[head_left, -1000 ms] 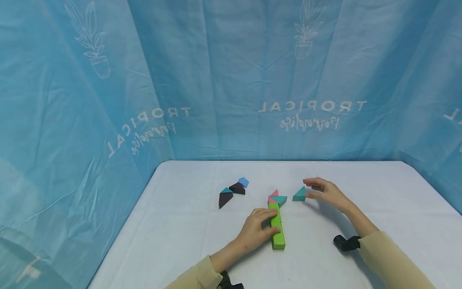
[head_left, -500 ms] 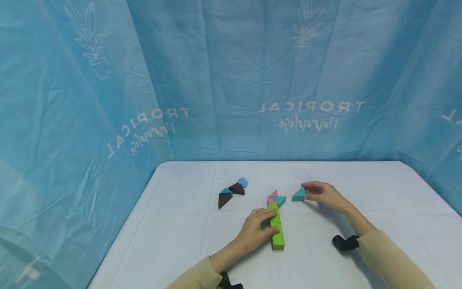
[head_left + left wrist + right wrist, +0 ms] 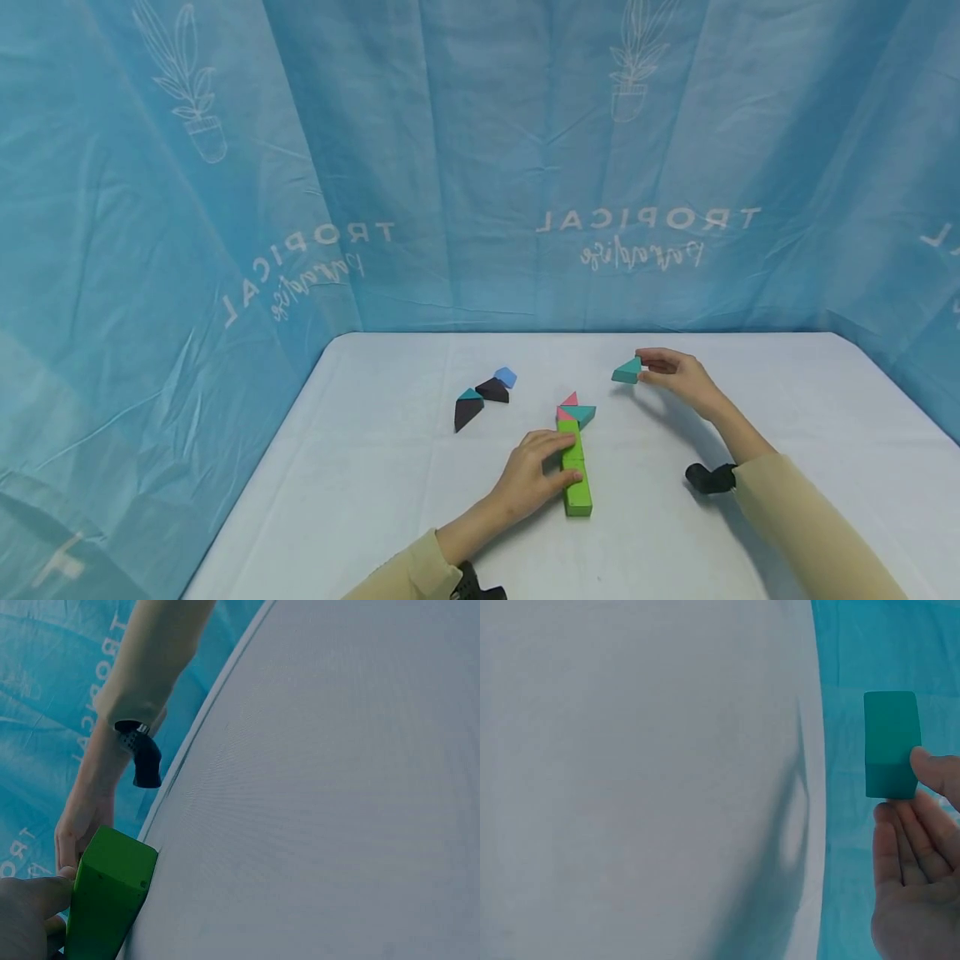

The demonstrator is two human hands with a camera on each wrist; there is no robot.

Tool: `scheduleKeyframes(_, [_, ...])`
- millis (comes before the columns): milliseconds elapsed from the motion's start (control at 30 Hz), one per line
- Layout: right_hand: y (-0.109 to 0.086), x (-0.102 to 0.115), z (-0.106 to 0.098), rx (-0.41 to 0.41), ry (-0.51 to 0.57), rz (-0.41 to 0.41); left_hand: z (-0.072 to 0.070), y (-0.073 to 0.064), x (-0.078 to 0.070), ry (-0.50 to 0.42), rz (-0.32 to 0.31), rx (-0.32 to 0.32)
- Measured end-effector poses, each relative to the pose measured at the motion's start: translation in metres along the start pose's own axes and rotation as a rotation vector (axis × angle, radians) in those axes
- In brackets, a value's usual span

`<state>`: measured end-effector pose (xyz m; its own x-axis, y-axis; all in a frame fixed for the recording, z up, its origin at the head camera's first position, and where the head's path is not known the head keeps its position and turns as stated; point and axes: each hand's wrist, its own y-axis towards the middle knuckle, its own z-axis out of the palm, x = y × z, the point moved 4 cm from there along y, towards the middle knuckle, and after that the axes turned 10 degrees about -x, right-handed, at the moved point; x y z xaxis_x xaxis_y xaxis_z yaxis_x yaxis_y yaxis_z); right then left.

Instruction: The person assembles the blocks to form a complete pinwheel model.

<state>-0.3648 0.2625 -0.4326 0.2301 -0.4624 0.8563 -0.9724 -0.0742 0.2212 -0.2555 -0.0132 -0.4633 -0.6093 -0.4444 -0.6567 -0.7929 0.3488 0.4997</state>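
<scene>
In the head view, the right hand (image 3: 681, 383) pinches a teal wedge (image 3: 627, 372) above the worktop (image 3: 337, 517), right of the middle, toward the far edge. The left hand (image 3: 532, 472) rests fingers and thumb on two green blocks (image 3: 574, 457), in line toward the near edge; whether its grip is closed, I cannot tell.

In the left wrist view, the thumb touches a block's side. I judge the blocks stiff, hardly fragile; best is to hold both long sides.

In the right wrist view, the thumb lies against the wedge. It seems light but smooth, so opposite flat faces are safer than the thin tip.
</scene>
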Motion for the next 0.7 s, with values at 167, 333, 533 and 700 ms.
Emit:
scheduleKeyframes(167, [0.012, 0.002, 0.005, 0.007, 0.028, 0.013, 0.0, 0.0, -0.001, -0.005, 0.026, -0.007])
scheduleKeyframes(333, [0.022, 0.004, 0.014, 0.019, 0.042, 0.011, 0.0, 0.001, -0.001, -0.003, 0.038, -0.012])
scheduleKeyframes(533, [0.031, 0.011, 0.03, 0.076, 0.095, -0.01, -0.001, 0.0, -0.001, 0.004, 0.048, -0.017])
scheduleKeyframes(700, [0.038, 0.019, 0.048, 0.151, 0.127, -0.024, 0.0, 0.001, 0.0, 0.004, 0.048, -0.017])
